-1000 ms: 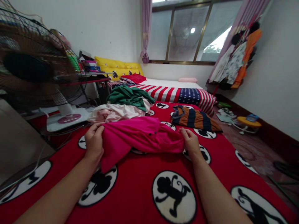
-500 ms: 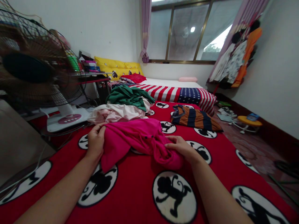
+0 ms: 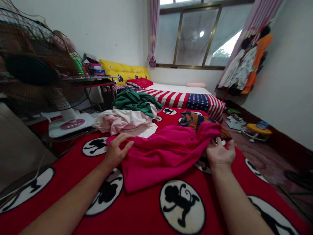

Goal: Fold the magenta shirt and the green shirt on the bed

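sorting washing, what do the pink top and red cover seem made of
Pink top: thin, matte fabric, perhaps cotton knit; it drapes in soft folds. Red cover: matte, possibly fleece; its surface looks soft, without shine.

One camera, worn on the person's head, looks forward and down across the red cover (image 3: 141,210). The left hand (image 3: 116,150) and right hand (image 3: 221,154) show at close range; the wide view spans from the fan (image 3: 30,69), near at left, back to the far window (image 3: 197,37).
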`<state>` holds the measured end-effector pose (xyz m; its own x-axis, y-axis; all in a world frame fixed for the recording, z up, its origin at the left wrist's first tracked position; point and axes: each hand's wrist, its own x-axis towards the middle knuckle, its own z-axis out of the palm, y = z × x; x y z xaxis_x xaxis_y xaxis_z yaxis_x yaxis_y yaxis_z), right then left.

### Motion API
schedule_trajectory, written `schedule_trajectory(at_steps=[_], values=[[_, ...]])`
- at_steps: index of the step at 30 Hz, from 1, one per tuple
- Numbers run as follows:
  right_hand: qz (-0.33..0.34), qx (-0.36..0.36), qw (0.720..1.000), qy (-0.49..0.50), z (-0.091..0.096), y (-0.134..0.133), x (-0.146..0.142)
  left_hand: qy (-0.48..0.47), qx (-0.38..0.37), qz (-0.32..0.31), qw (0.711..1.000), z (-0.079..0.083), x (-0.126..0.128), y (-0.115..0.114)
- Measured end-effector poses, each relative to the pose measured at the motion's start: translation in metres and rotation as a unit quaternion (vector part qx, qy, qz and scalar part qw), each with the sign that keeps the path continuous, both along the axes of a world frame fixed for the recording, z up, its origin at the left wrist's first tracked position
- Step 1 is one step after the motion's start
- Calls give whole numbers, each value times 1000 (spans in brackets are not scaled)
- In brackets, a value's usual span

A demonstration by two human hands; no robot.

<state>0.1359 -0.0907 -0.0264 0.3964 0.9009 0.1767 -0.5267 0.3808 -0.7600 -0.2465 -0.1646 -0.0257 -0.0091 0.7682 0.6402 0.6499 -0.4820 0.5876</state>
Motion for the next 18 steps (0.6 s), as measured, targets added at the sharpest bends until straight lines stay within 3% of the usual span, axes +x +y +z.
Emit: schedule_trajectory(at_steps=[4,8,12,15,18], values=[[-22,-87,995,-33,-13,11,-8,64,33,-86,994,4,9,-11],[-67,-143,976,-149,-19,11,-19,186,-43,-246,950,5,22,-22],[-58,-165,961,-216,-22,7,-25,282,-119,-259,916,3,34,-27],[-33,-145,965,-217,-16,4,-26,234,-153,-259,925,2,37,-25],[-75,-70,982,-156,0,0,-27,78,-160,-256,950,3,34,-21]])
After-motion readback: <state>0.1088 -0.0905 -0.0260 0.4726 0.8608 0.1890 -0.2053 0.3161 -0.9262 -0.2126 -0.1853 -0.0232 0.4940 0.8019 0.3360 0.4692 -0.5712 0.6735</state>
